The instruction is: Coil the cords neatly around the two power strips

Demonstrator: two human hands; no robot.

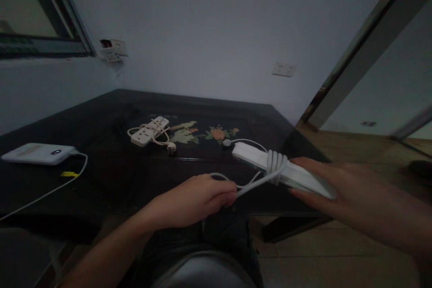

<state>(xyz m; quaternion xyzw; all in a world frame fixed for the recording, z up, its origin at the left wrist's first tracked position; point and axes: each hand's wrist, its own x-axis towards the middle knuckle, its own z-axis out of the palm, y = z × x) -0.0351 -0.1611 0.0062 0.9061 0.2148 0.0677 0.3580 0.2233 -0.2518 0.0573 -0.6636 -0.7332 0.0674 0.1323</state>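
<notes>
My right hand (340,189) grips one end of a white power strip (256,156), held level above the table's near right corner. Several turns of its white cable (276,166) are wound round the strip's middle. My left hand (202,198) is closed in a pinch on the loose run of that cable (249,184), pulled taut toward the strip. The plug end (227,142) rests on the table beyond the strip.
A dark table (111,175) with a floral inlay (218,134) stands against the wall. On it lie a cream power strip with coiled cord (149,131) and a white power bank (38,153) with a cable. Wall sockets (284,69) sit behind. Wooden floor lies to the right.
</notes>
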